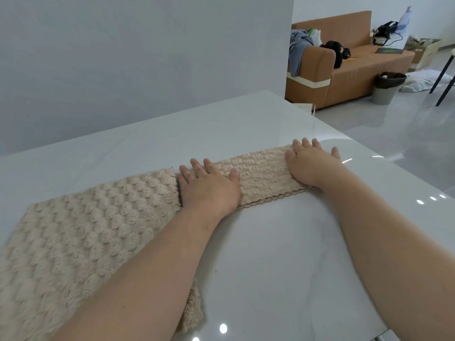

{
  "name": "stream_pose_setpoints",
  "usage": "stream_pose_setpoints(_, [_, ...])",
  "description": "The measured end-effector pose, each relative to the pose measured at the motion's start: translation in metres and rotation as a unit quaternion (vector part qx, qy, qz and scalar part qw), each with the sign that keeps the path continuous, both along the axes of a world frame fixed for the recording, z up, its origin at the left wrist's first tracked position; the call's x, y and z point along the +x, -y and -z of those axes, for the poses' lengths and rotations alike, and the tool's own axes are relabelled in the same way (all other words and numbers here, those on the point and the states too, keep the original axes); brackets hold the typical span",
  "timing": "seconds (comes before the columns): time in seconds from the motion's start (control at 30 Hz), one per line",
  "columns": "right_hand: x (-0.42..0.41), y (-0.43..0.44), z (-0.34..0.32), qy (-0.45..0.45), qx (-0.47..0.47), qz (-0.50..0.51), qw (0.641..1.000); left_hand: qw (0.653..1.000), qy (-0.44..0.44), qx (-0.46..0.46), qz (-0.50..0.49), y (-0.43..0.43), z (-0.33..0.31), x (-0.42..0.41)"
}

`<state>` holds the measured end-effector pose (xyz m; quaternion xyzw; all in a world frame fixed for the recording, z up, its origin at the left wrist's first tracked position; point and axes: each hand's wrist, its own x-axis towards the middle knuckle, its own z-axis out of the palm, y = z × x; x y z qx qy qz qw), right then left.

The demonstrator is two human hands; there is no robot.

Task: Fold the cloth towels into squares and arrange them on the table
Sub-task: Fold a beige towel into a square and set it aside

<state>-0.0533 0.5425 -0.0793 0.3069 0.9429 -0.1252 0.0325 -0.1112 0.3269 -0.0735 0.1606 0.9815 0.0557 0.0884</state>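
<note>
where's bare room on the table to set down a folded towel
Widest: the far table strip between the towels and the wall. Also the near patch between left forearm and right forearm, up to the folded towel. Crowded: the left, under the bubble-textured towel, and the middle, where left hand and right hand press the folded towel.
</note>
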Motion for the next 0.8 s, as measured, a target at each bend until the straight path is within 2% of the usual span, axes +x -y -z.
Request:
stream_pose_setpoints(0.07, [0.002,0.002,-0.001,-0.042,0.032,-0.008,0.999,0.998,-0.065,0.009,0.019,0.001,-0.002,-0.001])
stream_pose_setpoints(0.13, [0.006,0.014,-0.006,-0.112,0.071,-0.066,0.989,0.984,-0.147,0.050,0.086,-0.001,-0.003,-0.002])
stream_pose_setpoints(0.17, [0.007,0.023,-0.008,-0.144,0.071,-0.111,0.981,0.977,-0.161,0.073,0.121,-0.002,-0.004,-0.002])
stream_pose_setpoints(0.23, [0.004,0.043,-0.010,-0.164,0.042,-0.199,0.965,0.974,-0.136,0.079,0.165,-0.007,0.000,0.000])
stream_pose_setpoints(0.33, [-0.003,0.056,-0.002,-0.099,0.034,-0.267,0.958,0.979,-0.089,0.022,0.181,-0.009,0.010,0.000])
stream_pose_setpoints(0.47, [-0.004,0.051,-0.001,-0.071,0.033,-0.235,0.969,0.982,-0.083,0.016,0.168,-0.005,0.010,-0.003])
stream_pose_setpoints(0.67, [-0.005,0.033,0.002,-0.045,0.024,-0.126,0.991,1.000,-0.010,-0.015,0.005,0.000,0.002,0.002])
stream_pose_setpoints(0.73, [-0.007,0.022,0.006,-0.032,0.019,-0.090,0.995,1.000,0.000,-0.009,-0.023,0.001,0.001,0.003])
stream_pose_setpoints(0.8, [-0.005,0.014,0.006,-0.015,0.017,-0.047,0.999,0.999,-0.026,-0.011,-0.020,0.001,0.002,0.004])
